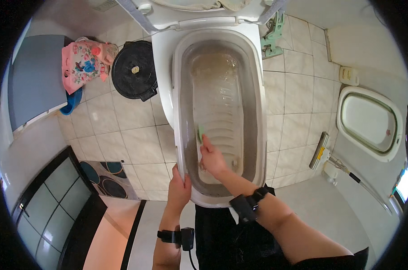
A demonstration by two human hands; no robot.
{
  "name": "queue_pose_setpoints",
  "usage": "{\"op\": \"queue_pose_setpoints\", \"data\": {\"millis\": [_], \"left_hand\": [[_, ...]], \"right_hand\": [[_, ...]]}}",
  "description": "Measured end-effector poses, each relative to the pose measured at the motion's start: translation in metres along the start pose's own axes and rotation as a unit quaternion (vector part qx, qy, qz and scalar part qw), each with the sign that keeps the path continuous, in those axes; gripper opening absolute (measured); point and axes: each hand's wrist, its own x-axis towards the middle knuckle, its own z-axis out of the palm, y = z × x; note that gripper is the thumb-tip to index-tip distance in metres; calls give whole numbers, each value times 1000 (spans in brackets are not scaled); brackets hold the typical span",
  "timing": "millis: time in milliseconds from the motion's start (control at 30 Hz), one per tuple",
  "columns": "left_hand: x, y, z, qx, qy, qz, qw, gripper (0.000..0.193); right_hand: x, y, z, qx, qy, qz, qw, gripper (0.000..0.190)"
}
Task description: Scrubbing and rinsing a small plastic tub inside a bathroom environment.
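A long pale plastic basin (219,114) rests across a white toilet (165,98), its near end close to my body. Its ribbed floor holds some cloudy, brownish water, darkest at the far end. My left hand (179,189) grips the basin's near left rim, thumb inside and fingers outside. Inside the basin, my right hand (213,158) holds a small green brush (201,132) against the left part of the floor. The brush is partly blurred. Black straps with small boxes sit on both my wrists.
On the left floor stand a black lidded bin (134,71) and a pink flowered bag (87,62). A mat (109,180) lies by the glazed door (55,202). To the right are a squeegee mop (320,150), a folding basin (369,123) and a green plastic item (273,37).
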Motion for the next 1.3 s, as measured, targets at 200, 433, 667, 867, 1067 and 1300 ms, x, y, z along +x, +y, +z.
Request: {"op": "queue_pose_setpoints", "data": {"millis": [200, 433, 667, 867, 1067, 1300], "left_hand": [[3, 10, 6, 15, -30, 3, 999, 41], [-4, -18, 1, 43, -9, 11, 999, 43], [5, 2, 9, 66, -29, 10, 997, 43], [5, 5, 1, 60, -55, -67, 994, 41], [-2, -8, -6, 52, -36, -12, 998, 44], [13, 5, 19, 69, -43, 7, 997, 44]], "right_hand": [[93, -86, -2, -167, 118, -240, 949, 47], [-15, -39, 7, -252, -66, -187, 947, 48], [130, -107, -10, -106, 118, -231, 960, 36], [60, -62, 10, -195, 31, -240, 950, 44], [-70, -5, 6, -183, -148, -176, 956, 49], [140, -115, -20, -103, 146, -236, 955, 29]]}}
